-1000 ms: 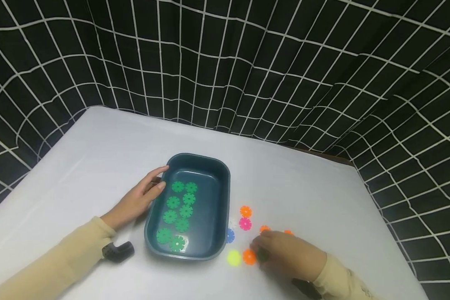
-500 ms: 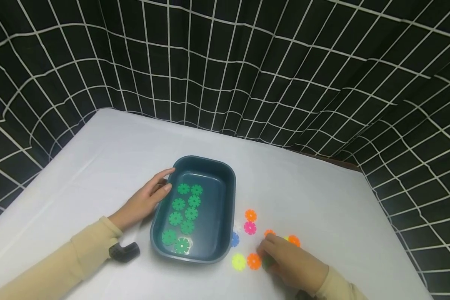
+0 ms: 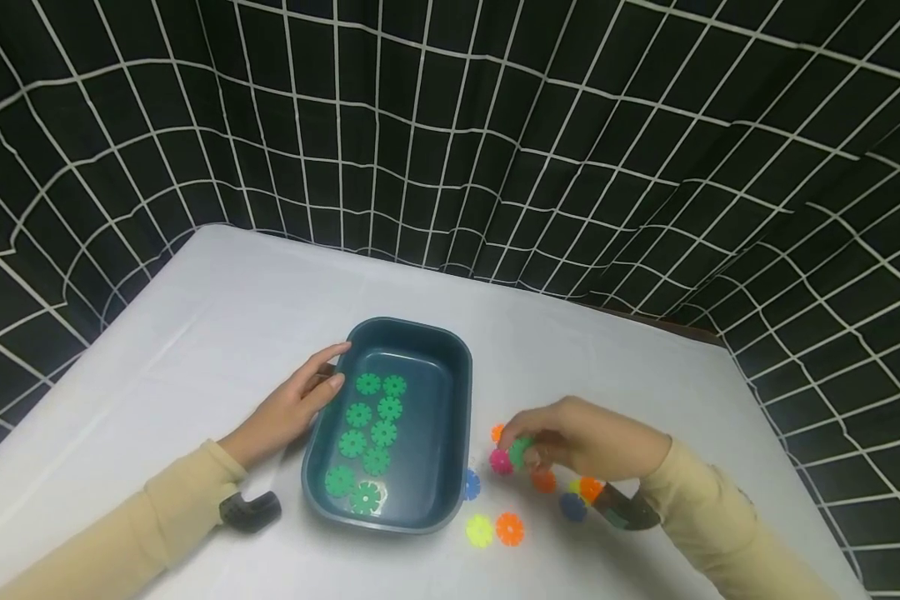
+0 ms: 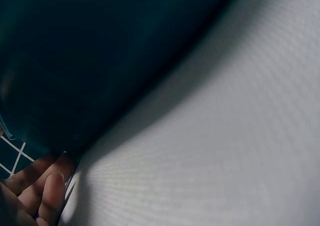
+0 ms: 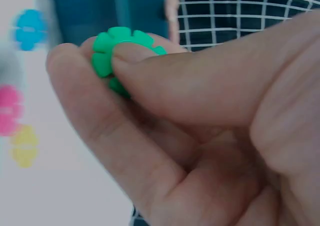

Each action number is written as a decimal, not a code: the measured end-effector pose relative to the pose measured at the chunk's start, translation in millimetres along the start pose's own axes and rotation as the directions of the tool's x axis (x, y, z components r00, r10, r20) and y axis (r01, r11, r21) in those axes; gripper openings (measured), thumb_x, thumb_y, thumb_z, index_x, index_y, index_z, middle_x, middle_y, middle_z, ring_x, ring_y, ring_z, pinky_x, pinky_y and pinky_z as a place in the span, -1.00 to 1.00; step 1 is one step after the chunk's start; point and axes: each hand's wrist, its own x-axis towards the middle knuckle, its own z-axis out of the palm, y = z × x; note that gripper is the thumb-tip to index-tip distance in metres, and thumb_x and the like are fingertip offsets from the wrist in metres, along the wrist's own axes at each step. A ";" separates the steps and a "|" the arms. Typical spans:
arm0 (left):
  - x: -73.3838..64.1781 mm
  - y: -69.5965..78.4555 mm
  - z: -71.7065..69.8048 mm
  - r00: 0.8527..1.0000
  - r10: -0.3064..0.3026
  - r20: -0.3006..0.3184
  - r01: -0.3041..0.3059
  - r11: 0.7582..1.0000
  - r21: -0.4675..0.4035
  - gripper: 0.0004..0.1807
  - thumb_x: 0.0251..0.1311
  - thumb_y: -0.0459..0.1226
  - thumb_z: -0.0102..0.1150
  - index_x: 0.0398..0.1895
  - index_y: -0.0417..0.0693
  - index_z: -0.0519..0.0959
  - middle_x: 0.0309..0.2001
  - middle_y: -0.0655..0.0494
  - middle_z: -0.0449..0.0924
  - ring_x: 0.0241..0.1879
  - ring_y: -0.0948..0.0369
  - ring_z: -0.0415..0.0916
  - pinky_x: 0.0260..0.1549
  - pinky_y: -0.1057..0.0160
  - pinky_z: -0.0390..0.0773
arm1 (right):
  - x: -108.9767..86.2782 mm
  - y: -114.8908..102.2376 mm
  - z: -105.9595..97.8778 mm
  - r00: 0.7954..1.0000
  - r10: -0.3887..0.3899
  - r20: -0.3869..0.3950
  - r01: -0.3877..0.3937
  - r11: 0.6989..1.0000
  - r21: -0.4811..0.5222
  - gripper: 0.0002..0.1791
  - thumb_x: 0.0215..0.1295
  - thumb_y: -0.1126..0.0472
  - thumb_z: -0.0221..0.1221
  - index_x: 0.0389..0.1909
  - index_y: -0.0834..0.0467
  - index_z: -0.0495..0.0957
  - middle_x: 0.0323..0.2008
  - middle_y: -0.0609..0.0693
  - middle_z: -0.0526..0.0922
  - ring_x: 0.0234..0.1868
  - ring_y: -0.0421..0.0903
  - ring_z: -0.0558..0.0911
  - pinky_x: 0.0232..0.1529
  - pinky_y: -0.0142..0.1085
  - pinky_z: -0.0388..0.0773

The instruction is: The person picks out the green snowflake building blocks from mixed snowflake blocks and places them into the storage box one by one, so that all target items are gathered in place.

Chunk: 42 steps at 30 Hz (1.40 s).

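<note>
My right hand (image 3: 585, 437) pinches a green notched plastic disc (image 3: 520, 452) between thumb and fingers, raised over the loose pieces right of the tray. In the right wrist view the thumb lies across the green disc's face. My left hand (image 3: 281, 417) rests at the left side of a dark teal tray (image 3: 461, 408), thumb and index fingertips at its rim. The left wrist view shows bent fingers (image 4: 52, 191) by the tray's outer wall. Several green discs (image 3: 383, 433) lie flat in two rough columns in the tray's left half.
Right of the tray lie a pink disc (image 3: 501, 462), a yellow disc (image 3: 480, 530), an orange disc (image 3: 510, 528), a blue disc (image 3: 573, 507) and others. The white-covered table (image 3: 270, 275) ends at a black gridded curtain (image 3: 435, 125).
My right hand has lifted from the pieces near the table's front and moved up and away, carrying a green disc. A blue disc is uncovered. The left hand stays at the tray.
</note>
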 end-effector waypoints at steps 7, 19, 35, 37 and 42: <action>1.8 -1.2 3.1 1.000 0.017 0.005 -0.017 1.000 -0.005 -0.46 0.43 0.07 -0.15 0.43 0.47 0.08 0.25 -0.12 0.30 0.26 -0.10 0.34 0.15 -0.14 0.44 | 57.9 -4.1 -33.0 0.997 0.078 0.002 -0.078 0.988 0.133 -0.68 0.37 0.46 0.02 0.07 0.20 0.53 -0.12 0.08 0.64 -0.19 -0.01 0.69 -0.18 -0.30 0.67; 3.1 -1.0 6.8 1.000 0.011 0.005 -0.011 1.000 -0.013 -0.47 0.44 0.04 -0.15 0.44 0.43 0.10 0.29 -0.16 0.29 0.30 -0.16 0.29 0.16 -0.16 0.41 | 166.0 3.6 -32.0 0.989 0.148 0.005 -0.148 0.989 0.016 -0.73 0.35 0.48 0.04 0.00 0.31 0.58 -0.19 0.10 0.68 -0.23 0.00 0.71 -0.24 -0.36 0.67; 1.1 -2.3 5.8 1.000 0.006 -0.003 -0.006 1.000 0.006 -0.46 0.43 0.09 -0.17 0.44 0.46 0.08 0.29 -0.14 0.30 0.29 -0.15 0.30 0.18 -0.16 0.40 | 212.7 3.2 2.9 0.948 0.220 -0.230 -0.265 0.945 -0.192 -0.91 0.17 0.33 0.30 -0.31 0.28 0.67 -0.45 0.06 0.69 -0.58 -0.21 0.62 -0.50 -0.46 0.58; 0.8 -2.5 4.8 1.000 0.009 -0.006 -0.009 1.000 0.010 -0.46 0.43 0.09 -0.17 0.44 0.46 0.08 0.29 -0.14 0.30 0.29 -0.15 0.30 0.18 -0.17 0.39 | 214.7 3.8 4.6 0.944 0.225 -0.240 -0.276 0.938 -0.208 -0.92 0.18 0.30 0.30 -0.35 0.25 0.67 -0.50 0.03 0.68 -0.59 -0.20 0.60 -0.52 -0.45 0.56; -0.3 -3.1 2.0 1.000 0.011 -0.015 -0.011 1.000 0.011 -0.45 0.42 0.10 -0.16 0.44 0.46 0.08 0.27 -0.13 0.31 0.29 -0.14 0.31 0.18 -0.17 0.39 | 218.9 2.9 8.1 0.942 0.219 -0.256 -0.284 0.924 -0.257 -0.90 0.15 0.22 0.34 -0.39 0.20 0.69 -0.51 -0.02 0.67 -0.53 -0.19 0.59 -0.46 -0.44 0.55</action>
